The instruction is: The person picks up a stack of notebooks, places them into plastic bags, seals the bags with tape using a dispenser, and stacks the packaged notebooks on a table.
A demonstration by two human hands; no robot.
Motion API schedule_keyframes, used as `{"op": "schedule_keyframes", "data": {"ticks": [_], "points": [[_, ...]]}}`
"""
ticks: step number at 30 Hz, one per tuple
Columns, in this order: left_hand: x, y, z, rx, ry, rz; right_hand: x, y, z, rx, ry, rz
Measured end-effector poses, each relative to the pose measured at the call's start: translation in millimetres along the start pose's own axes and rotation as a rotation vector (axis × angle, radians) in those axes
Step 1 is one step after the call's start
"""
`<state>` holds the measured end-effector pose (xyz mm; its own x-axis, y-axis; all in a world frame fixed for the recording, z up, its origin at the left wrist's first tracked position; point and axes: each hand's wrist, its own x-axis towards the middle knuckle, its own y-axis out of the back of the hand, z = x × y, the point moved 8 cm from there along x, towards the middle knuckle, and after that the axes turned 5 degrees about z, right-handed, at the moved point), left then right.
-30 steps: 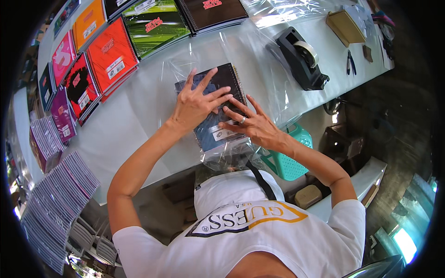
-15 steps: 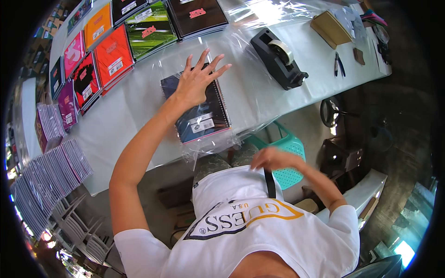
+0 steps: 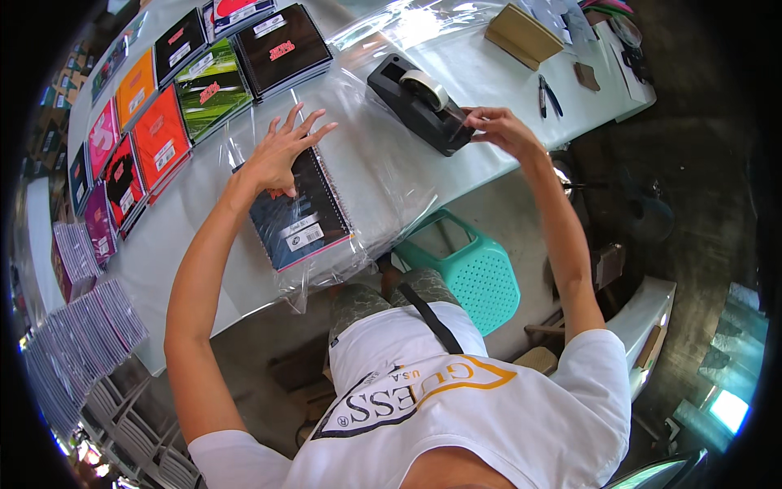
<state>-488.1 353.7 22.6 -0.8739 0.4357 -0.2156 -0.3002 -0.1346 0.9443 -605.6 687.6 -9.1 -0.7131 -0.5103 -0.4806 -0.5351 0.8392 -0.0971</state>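
Observation:
My left hand [image 3: 277, 159] rests with spread fingers on the upper part of a dark spiral notebook [image 3: 281, 213]. A pale label lies near the notebook's lower edge. Clear plastic film [image 3: 383, 183] lies around and under the notebook, and a crumpled end hangs over the table's near edge. To the right stands a black tape dispenser [image 3: 407, 106] with a roll of tape [image 3: 423, 88] in it. My right hand [image 3: 503, 130] is at the dispenser's near end, thumb and fingers closed together there. Whatever is between those fingertips is too small to make out.
Rows of colourful notebooks [image 3: 159, 130] cover the table's left and far side. Stacked notebooks [image 3: 81, 342] stand at the far left. A brown box [image 3: 521, 37], pens [image 3: 547, 96] and more film lie at the right. A turquoise plastic stool [image 3: 468, 277] stands below the table edge.
My right hand has moved from in front of my body up and right to the tape dispenser. My left hand stays on the notebook. The whole view has shifted.

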Motion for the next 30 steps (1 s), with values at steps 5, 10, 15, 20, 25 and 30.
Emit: {"op": "schedule_keyframes", "data": {"ticks": [5,10,15,20,25,30], "points": [[-2,-5,-12,-0.104,0.005,0.003,-29,5,38,0.414,0.278,0.037],[0,-12,-20,-0.202,-0.042,0.068,-46,76,2,-1.342,0.028,0.771],[-5,-16,-22,-0.172,0.042,0.033,-24,-111,-48,-0.911,0.168,0.047],[-4,-12,-22,-0.185,0.009,0.057,23,-300,-15,-0.749,-0.026,-0.312],[1,-29,-31,-0.154,-0.021,0.077,62,-321,23,-0.894,0.095,-0.262],[-1,-24,-26,-0.189,-0.028,0.005,59,-324,14,-1.304,0.040,-0.166]]}}
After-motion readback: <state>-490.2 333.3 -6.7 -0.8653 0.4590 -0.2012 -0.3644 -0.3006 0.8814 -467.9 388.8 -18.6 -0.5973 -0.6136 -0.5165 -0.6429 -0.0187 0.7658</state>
